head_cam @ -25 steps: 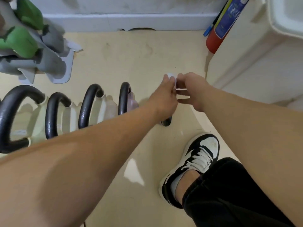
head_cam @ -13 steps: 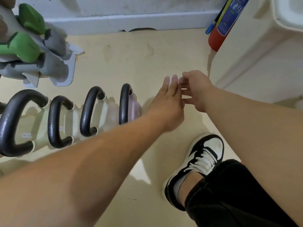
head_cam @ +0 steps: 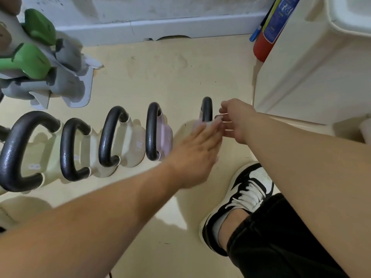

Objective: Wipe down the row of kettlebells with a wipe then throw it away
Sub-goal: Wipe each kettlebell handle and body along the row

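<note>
Far left, the dumbbell rack (head_cam: 66,85) sits out of play, and below it the row of kettlebells (head_cam: 112,137) runs across the floor (head_cam: 160,77): three cream ones, then a pink one, nothing on them showing whether they've been wiped. Now the action: the left hand (head_cam: 196,151) reaches in over the gap, fingers straight and pressed together, tips blurred, right by the last kettlebell (head_cam: 206,108) at the end of the row. Meeting it from the other side, the right hand (head_cam: 236,121) hangs beside that black handle with fingers curled, thumb and forefinger pinching a pale scrap that I take for the wipe (head_cam: 210,123), though it's too smeared to be sure. So my call: the wipe is in hand at the rightmost bell, the wiping at one end of the row, which end of the job I can't tell. The throw-away is clearly not yet done. At right, a white cabinet (head_cam: 301,67).
</note>
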`<state>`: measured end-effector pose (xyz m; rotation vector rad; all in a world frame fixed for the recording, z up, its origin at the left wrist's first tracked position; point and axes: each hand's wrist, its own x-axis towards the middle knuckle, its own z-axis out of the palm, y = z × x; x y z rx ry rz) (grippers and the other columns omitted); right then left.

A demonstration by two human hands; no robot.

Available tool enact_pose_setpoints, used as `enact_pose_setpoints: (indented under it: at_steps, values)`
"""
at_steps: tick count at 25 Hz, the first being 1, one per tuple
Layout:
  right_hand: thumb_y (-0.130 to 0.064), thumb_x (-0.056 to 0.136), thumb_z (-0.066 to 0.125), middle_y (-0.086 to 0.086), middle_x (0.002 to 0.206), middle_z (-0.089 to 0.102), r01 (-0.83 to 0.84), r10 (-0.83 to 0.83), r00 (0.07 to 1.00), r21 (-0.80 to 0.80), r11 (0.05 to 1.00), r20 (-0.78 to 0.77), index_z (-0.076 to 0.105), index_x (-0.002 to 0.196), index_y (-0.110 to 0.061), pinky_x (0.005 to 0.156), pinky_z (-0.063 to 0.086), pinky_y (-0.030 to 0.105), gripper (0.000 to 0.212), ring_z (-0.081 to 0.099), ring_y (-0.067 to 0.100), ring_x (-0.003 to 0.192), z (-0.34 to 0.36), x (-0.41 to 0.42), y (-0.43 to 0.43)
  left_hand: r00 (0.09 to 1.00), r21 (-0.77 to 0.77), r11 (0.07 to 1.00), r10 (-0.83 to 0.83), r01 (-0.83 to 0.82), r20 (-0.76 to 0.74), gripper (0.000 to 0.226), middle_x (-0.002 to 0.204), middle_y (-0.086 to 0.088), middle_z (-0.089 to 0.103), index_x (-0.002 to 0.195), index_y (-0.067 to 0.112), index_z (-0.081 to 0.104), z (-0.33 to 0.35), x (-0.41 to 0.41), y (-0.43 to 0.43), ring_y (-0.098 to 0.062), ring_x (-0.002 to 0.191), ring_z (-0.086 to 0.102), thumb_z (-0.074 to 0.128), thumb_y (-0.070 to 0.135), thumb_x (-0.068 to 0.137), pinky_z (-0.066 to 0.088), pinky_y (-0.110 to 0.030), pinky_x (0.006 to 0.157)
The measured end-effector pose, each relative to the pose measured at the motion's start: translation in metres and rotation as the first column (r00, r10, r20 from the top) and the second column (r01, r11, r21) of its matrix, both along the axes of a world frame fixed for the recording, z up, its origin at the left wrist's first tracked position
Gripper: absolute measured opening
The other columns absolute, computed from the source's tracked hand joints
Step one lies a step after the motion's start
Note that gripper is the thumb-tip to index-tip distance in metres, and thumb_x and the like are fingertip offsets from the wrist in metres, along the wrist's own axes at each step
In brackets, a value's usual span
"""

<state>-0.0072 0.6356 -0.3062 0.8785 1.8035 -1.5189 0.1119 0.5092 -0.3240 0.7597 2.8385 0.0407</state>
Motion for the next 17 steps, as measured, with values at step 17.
enact_pose_setpoints:
  at_steps: [17]
  values:
    - [-0.030, 0.092, 0.051, 0.011, 0.095, 0.077, -0.066, 0.065, 0.997, -0.039, 0.997, -0.028, 0.073, 0.090, -0.007, 0.065, 0.056, 0.034, 0.033, 0.073, 0.028, 0.079, 0.006, 0.016, 0.000, 0.999, 0.047, 0.999, 0.021, -0.022, 0.041, 0.064, 0.170, -0.015, 0.004, 0.160, 0.002, 0.022, 0.003, 0.010, 0.002, -0.025, 0.157, -0.014, 0.028, 0.039, 0.107, -0.003, -0.043, 0.128]
